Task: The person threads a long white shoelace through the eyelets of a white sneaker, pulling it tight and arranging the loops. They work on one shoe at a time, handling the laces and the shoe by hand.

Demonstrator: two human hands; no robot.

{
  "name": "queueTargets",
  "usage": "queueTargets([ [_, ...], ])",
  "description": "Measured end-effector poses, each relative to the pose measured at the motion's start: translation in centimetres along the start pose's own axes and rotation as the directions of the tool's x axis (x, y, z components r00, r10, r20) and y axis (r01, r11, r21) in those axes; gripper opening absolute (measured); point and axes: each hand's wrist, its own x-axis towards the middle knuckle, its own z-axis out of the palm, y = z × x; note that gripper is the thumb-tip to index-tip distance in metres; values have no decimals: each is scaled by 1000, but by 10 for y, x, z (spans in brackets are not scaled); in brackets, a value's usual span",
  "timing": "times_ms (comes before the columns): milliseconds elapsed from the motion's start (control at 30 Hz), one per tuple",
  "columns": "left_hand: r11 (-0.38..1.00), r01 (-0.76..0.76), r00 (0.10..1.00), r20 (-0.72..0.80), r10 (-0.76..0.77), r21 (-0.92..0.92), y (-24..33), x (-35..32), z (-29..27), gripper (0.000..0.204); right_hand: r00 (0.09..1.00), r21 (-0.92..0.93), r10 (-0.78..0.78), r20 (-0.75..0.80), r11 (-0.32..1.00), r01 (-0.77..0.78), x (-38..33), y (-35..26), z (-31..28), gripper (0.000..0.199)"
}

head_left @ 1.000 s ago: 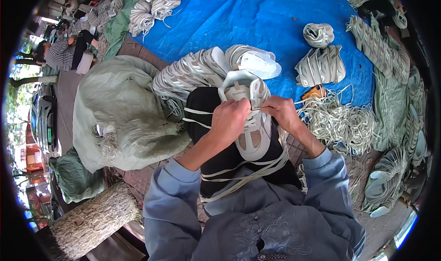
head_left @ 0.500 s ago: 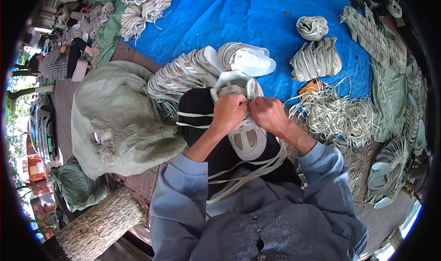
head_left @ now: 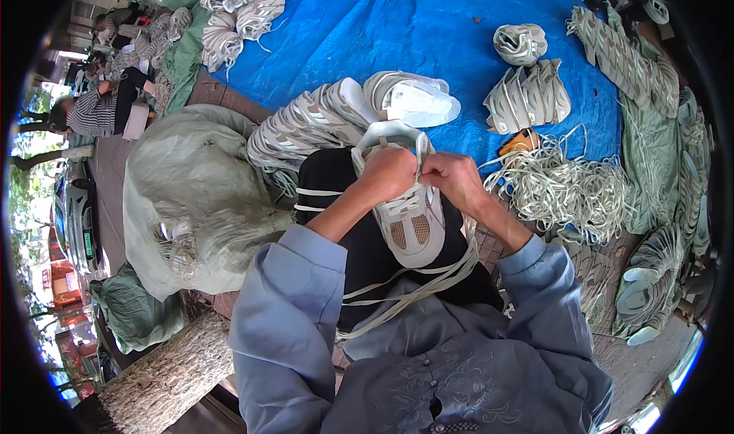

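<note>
A beige and white shoe upper point(head_left: 413, 239) with tan mesh at the toe rests on my dark-clad lap, toe toward me. White lace point(head_left: 407, 204) crosses its front in rows. My left hand point(head_left: 388, 174) is closed on the left side of its opening, the fingertips partly hidden. Just beside it, my right hand point(head_left: 455, 180) pinches at the right eyelet edge; the piece of lace between those fingers is mostly hidden. Several loose pale laces point(head_left: 417, 300) lie across my lap, and others cross my left knee.
Beyond my knees, a curved row of nested shoe uppers point(head_left: 306, 124) borders a blue tarp point(head_left: 344, 29). At right are a heap of laces point(head_left: 566, 189), an orange object point(head_left: 520, 141) and more stacked uppers point(head_left: 527, 98). A greenish sack point(head_left: 199, 197) stands left; another person point(head_left: 95, 111) sits farther off.
My right hand has drawn slightly right, away from the left hand, and its fingers have turned to pinch at the eyelet edge. My left hand has shifted a little right over the shoe opening.
</note>
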Motion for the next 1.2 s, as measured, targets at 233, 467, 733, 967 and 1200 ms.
queueTargets([
  [233,994,3,983,181,17,-112,-6,-22,-29,13,995,374,49,91,924,-80,1,7,2,11],
  [467,97,28,991,15,-130,-995,-8,-148,-93,8,955,503,231,184,813,-294,6,-1,-4,7],
  [733,12,-149,989,-149,-10,-989,25,-127,-80,8,962,-104,-261,85,958,269,5,-80,42,19],
  [967,-361,-413,892,-291,-346,-836,-36,-113,-74,9,921,696,160,355,612,-374,18,-46,4,12],
  [1200,-372,-705,670,-394,-629,-604,-225,-183,-66,8,975,993,201,93,53,-106,48,58,-91,18],
])
